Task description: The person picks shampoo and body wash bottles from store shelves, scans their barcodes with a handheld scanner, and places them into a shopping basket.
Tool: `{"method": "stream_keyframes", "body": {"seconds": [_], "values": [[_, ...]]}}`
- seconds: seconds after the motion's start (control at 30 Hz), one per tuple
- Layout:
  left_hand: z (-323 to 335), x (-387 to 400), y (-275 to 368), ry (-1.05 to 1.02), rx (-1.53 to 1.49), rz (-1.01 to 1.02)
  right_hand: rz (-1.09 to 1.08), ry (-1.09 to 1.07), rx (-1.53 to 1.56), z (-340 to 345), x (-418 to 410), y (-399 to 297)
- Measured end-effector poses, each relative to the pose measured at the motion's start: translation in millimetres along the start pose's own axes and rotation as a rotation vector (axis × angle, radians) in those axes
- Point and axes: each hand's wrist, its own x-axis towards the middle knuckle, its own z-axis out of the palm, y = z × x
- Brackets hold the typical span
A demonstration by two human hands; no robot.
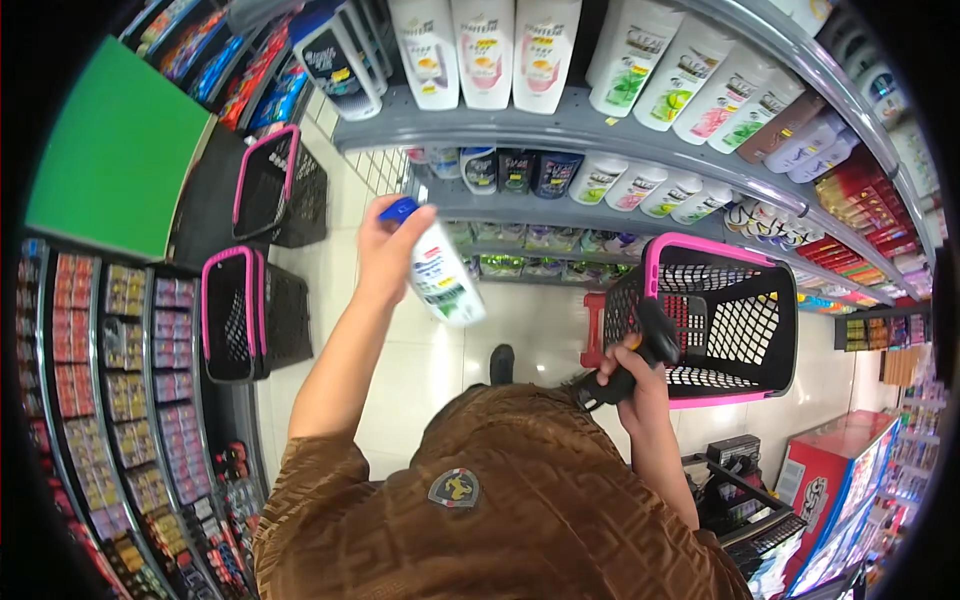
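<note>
My left hand [394, 244] grips a white shampoo bottle [444, 279] by its blue cap, and the bottle hangs tilted above the floor in front of the shelves. Green print and several labels show on its front. In my right hand [637, 375] is a black handheld barcode scanner [626, 367], held near my waist. Just beyond it stands a black mesh shopping basket [750, 330] with a pink rim. A red part [593, 330] shows at the basket's left side.
A grey shelf [480, 124] ahead carries rows of shampoo bottles [487, 56], with smaller bottles [637, 186] below. Pink-rimmed baskets [289, 322] stand at left by a green panel [112, 150]. Packed shelves [112, 375] line the left; a red display unit [832, 480] stands at lower right.
</note>
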Motion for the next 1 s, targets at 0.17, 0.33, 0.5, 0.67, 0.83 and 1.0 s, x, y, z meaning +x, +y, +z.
{"method": "stream_keyframes", "body": {"seconds": [0.17,0.33,0.5,0.67,0.83,1.0], "values": [[77.5,-38.9,3.7,-0.204,-0.486,-0.633,-0.048,-0.079,-0.355,15.0,4.0,4.2],[134.1,-51.0,-3.9,-0.325,-0.528,-0.771,-0.105,-0.063,-0.445,-4.4,-10.7,2.5],[187.6,-63.7,-21.8,-0.467,-0.481,-0.831,-0.258,-0.005,-0.464,-44.8,-26.3,-17.3],[250.6,-85.2,-13.1,-0.562,-0.464,-0.844,-0.271,0.065,-0.341,-84.0,-44.3,-39.5],[286.0,-119.0,-12.2,-0.714,-0.64,-0.893,-0.273,0.085,-0.247,-94.9,-61.6,-63.5],[295.6,-133.1,-10.3,-0.799,-0.722,-0.897,-0.298,0.123,-0.266,-97.5,-62.5,-63.3]]}}
